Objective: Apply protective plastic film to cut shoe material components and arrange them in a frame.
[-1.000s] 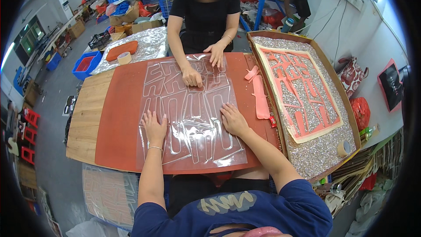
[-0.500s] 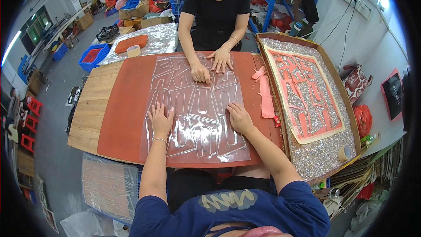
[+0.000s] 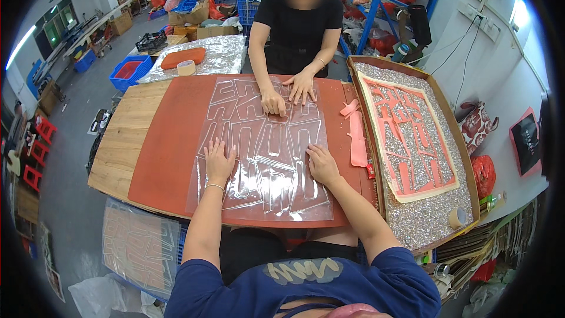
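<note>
A clear plastic sheet (image 3: pixel 272 141) with raised or cut outline shapes lies flat on a reddish-brown mat (image 3: pixel 159 159). My left hand (image 3: pixel 219 162) rests palm down on the sheet's left part, fingers spread. Over its right edge lies my right hand (image 3: pixel 322 164), fingers stretched out and slightly bent, holding nothing. Across the table a co-worker in black presses the same sheet: one hand (image 3: pixel 273 102) is bunched at its surface, the other hand (image 3: pixel 302 85) lies flat near the far edge.
At right, a shallow tray (image 3: pixel 406 224) of glittery bits holds a pink cut-out stencil (image 3: pixel 406 135) and a tape roll (image 3: pixel 457 217). Pink scraps (image 3: pixel 357 138) lie beside it. Another patterned sheet (image 3: pixel 141 247) sits low at left. A blue crate (image 3: pixel 129 72) stands beyond the table.
The view has tilted and shifted slightly. My hands stay on the sheet in nearly the same places. The co-worker's bunched hand remains near the same spot.
</note>
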`<state>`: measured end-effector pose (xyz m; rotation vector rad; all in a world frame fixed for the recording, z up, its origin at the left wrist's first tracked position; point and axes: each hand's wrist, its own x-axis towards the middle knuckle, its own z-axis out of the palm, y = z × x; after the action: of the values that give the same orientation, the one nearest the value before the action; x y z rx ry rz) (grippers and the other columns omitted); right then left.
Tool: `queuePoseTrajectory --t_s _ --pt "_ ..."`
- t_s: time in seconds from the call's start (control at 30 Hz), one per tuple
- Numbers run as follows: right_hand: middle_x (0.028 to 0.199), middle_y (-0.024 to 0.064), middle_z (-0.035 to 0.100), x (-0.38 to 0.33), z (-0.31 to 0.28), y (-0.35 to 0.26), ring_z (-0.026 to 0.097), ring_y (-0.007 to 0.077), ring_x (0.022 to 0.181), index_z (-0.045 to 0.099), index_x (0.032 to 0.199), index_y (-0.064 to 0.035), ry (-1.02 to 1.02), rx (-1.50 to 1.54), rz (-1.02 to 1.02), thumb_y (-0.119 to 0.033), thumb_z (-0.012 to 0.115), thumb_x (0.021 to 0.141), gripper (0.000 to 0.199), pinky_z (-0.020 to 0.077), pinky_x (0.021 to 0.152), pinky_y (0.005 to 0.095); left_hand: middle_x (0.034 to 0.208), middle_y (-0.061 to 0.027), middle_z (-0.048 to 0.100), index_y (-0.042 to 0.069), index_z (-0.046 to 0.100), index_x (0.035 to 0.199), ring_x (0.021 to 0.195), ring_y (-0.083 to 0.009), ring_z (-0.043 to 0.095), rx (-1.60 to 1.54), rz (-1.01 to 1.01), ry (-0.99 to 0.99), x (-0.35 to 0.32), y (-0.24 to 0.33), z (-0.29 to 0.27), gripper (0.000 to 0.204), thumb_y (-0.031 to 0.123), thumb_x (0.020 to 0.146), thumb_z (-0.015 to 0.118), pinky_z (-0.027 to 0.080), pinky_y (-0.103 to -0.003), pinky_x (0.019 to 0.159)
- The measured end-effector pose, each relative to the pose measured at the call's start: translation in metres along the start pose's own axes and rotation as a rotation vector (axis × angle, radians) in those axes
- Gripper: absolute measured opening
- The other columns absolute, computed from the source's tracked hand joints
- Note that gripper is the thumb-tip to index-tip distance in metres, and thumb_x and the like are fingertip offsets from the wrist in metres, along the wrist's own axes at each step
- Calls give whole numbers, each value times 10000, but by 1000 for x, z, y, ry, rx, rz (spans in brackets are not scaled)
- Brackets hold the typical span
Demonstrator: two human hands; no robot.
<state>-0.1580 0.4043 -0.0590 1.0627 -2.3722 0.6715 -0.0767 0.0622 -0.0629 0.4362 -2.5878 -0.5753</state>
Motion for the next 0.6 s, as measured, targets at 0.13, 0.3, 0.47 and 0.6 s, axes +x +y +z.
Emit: queuePoseTrajectory --t_s 0.13,0.3,0.47,0.6 --pt "1178 194 613 -2 3 2 549 361 1133 616 1059 28 -14 -2 15 -56 569 802 274 433 1001 432 1388 -223 489 -50 598 1218 1358 -369 370 -19 -3 4 0 1 1 574 433 914 540 198 -480 1157" --pt "1179 190 615 -2 3 1 548 358 1141 619 1062 17 -7 3 0 -51 576 783 290 426 1006 437 1382 -220 495 -50 607 1203 1357 -362 372 -45 -2 16 1 0 -5 555 420 916 540 197 -477 1159" --pt "1159 209 613 3 1 -1 562 367 1114 621 1030 -6 60 44 -9 -55 579 775 263 437 984 448 1230 -198 608 -6 666 1015 1190 -356 522 -77 80 184 -1 11 -12 408 372 867 619 332 -468 1056" --pt "1184 189 610 -1 1 3 540 368 1154 617 1068 -5 -191 28 87 -44 557 796 281 405 1012 459 1255 -212 595 1 583 1250 1095 -279 609 -608 -315 185 -4 0 -29 486 322 891 647 508 -380 883"
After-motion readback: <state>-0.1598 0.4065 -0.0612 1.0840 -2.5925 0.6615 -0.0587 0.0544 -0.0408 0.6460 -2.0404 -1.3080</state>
